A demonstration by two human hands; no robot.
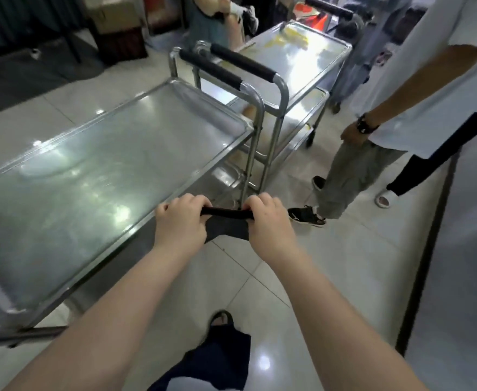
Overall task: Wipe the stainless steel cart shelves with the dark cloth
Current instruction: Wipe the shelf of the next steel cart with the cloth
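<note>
2 hands (181, 221) (271, 224), dark cloth (227, 225) btwn, beside cart (90, 165)

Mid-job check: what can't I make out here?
Head view: the lower shelf of the near stainless steel cart is mostly hidden under its shiny top shelf; only a corner shows.
The crumpled dark cloth is largely covered by the left hand and right hand gripping it.
The near cart's left end is cut off by the frame edge.
Yellow patches on the far steel cart are too blurred to identify.

No text, label, brand or number can be read. The brown cardboard box (110, 16) at the back and the white marking on the black sneaker (305, 215) are too blurred.
</note>
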